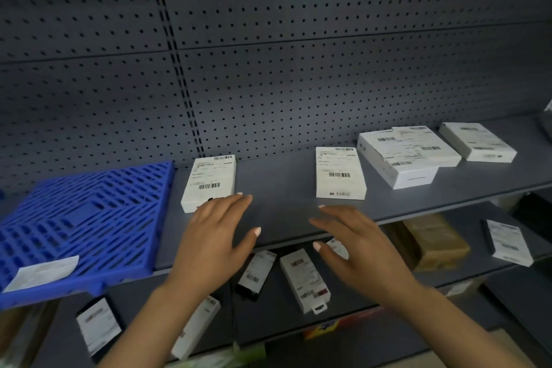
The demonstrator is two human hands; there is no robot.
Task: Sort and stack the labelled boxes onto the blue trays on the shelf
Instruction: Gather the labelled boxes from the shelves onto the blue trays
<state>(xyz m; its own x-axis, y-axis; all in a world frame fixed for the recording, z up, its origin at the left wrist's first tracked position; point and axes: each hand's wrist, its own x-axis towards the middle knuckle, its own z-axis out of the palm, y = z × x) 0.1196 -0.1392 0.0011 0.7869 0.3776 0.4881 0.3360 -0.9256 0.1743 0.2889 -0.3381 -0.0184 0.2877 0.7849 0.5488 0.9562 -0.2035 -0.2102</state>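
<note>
While both hands hover over the front of the upper shelf (283,188), neither holds anything. Left hand (213,236) at 6 o'clock: fingers straight and loosely spread, palm down, fingertips overlapping the near right corner of a white labelled box (209,181); contact or just above it, can't tell. Right hand (355,248) at 5 o'clock: fingers spread and relaxed, over bare shelf and its front lip, apart from any box.

Nearest, below the hands: lower shelf (463,281) with scattered items, blurred. A white hang-tab pack (304,279) at 6 o'clock, a dark labelled pack (257,273) just left of it, more labelled packs at 7 o'clock, a tan box (436,237) at 4 o'clock, a white labelled box (507,242) beyond it to the right.

Upper shelf, 9 o'clock: blue tray (86,218), lattice top, lying flat with its near edge overhanging the shelf front. One loose paper label (44,272) lies on its near left corner. No boxes on it.

Mid shelf: second white labelled box (339,172) at 1 o'clock, flat, label up, well apart from the first box.

Further, 2 o'clock: two overlapping large white boxes (406,152), the upper one askew on the lower. Just right of them, a single white box (478,142), flat.

Back: grey pegboard wall (298,54).
</note>
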